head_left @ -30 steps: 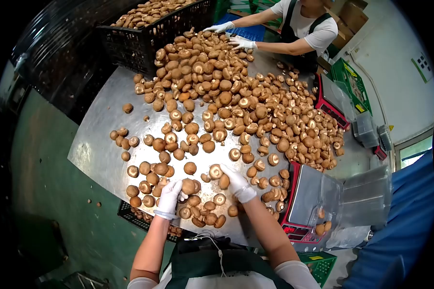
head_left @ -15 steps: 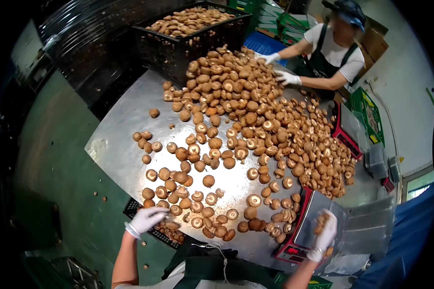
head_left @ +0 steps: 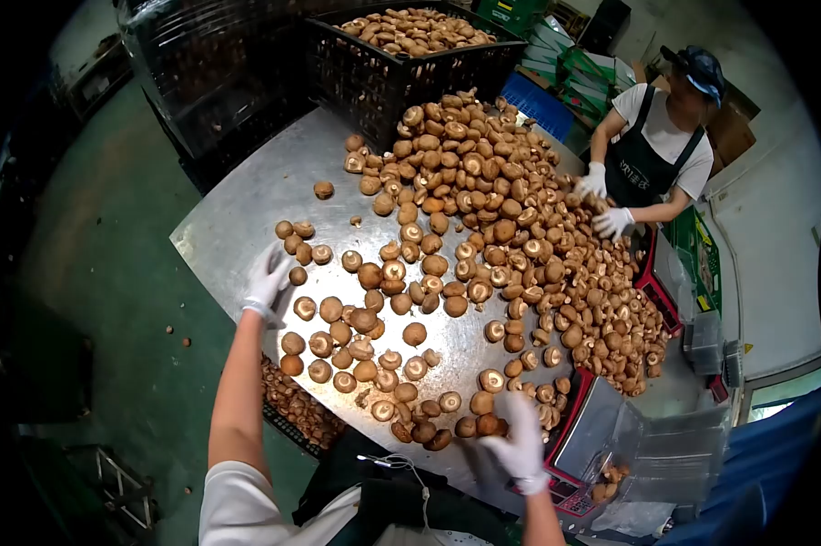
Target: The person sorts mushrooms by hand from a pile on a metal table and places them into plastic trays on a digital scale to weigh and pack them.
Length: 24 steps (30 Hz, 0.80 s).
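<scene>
Brown shiitake mushrooms (head_left: 363,320) lie scattered over the metal table (head_left: 238,214). My left hand (head_left: 267,280), in a white glove, is open at the table's left side, fingers beside a small group of mushrooms (head_left: 299,276). My right hand (head_left: 518,443), also gloved and slightly blurred, is open above the near table edge, close to several mushrooms (head_left: 483,425); nothing shows in it. To its right is a red-framed scale (head_left: 576,420). Several mushrooms (head_left: 609,480) sit in a clear plastic container at the scale's near end.
A large mushroom heap (head_left: 483,168) covers the far table, beside a full black crate (head_left: 356,86). A co-worker (head_left: 656,155) has gloved hands on the heap. Another scale (head_left: 656,282) and clear containers (head_left: 679,441) stand at right. A mushroom-filled crate (head_left: 292,414) sits below the near-left edge.
My left hand has moved up from above the lower crate to the table's left side. My right hand has let go of mushrooms and moved left. The co-worker's hands have shifted toward the right.
</scene>
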Tool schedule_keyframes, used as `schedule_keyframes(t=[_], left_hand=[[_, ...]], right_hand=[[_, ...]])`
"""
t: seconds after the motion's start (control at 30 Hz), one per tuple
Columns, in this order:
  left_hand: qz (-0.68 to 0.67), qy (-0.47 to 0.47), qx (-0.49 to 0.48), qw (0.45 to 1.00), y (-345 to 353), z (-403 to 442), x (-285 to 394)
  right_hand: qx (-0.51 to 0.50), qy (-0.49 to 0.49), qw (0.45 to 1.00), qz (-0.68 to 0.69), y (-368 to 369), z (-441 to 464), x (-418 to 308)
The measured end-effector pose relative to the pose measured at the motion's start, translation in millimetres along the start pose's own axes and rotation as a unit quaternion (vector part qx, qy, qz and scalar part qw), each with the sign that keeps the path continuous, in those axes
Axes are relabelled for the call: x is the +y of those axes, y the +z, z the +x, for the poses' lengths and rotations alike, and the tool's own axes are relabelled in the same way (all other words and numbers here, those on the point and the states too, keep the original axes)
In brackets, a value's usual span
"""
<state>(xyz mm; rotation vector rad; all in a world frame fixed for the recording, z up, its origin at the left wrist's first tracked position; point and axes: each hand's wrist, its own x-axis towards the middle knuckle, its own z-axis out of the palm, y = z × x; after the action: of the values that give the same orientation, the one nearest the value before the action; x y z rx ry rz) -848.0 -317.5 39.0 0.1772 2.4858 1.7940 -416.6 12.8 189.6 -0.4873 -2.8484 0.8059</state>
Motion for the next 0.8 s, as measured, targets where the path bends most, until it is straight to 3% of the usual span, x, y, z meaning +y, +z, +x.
schedule_keyframes(t=[0.03, 0.1, 0.13, 0.17, 0.2, 0.27, 0.37, 0.43, 0.6, 0.67, 0.7, 0.73, 0.8], left_hand=[[0.009, 0.005, -0.032, 0.999, 14, -3, 26], [0.137, 0.144, -0.040, 0.979, 41, -8, 34], [0.144, 0.092, -0.104, 0.980, 45, -15, 40], [0.224, 0.166, -0.049, 0.959, 53, -25, 39], [0.177, 0.139, -0.065, 0.972, 55, -34, 40], [0.093, 0.131, -0.103, 0.982, 48, -48, 39], [0.091, 0.101, -0.177, 0.975, 36, -75, 41], [0.099, 0.134, -0.168, 0.972, 29, -93, 43], [0.012, 0.108, -0.142, 0.984, 14, -116, 33], [0.024, 0.117, -0.152, 0.981, 1, -119, 28], [-0.042, 0.031, -0.173, 0.984, -9, -126, 39], [-0.031, 0.041, -0.193, 0.980, -16, -129, 30], [-0.043, 0.021, -0.240, 0.970, -38, -138, 21]], right_hand=[[-0.140, -0.031, 0.988, -0.057, 21, 19, -12], [-0.168, -0.128, 0.974, -0.084, 67, 25, -27], [-0.163, -0.135, 0.971, -0.114, 78, 28, -33], [-0.157, -0.141, 0.967, -0.143, 85, 34, -41], [-0.102, -0.148, 0.980, -0.085, 97, 39, -40], [-0.101, -0.115, 0.988, -0.035, 111, 48, -57], [-0.084, -0.082, 0.993, 0.031, 132, 64, -79], [-0.071, -0.099, 0.992, 0.023, 146, 70, -91], [-0.024, -0.088, 0.993, 0.071, 173, 64, -122], [-0.108, -0.071, 0.983, 0.128, 184, 63, -134], [-0.149, -0.065, 0.977, 0.136, 186, 64, -147], [-0.146, -0.127, 0.974, 0.116, 192, 63, -158], [-0.208, -0.153, 0.956, 0.141, 207, 58, -175]])
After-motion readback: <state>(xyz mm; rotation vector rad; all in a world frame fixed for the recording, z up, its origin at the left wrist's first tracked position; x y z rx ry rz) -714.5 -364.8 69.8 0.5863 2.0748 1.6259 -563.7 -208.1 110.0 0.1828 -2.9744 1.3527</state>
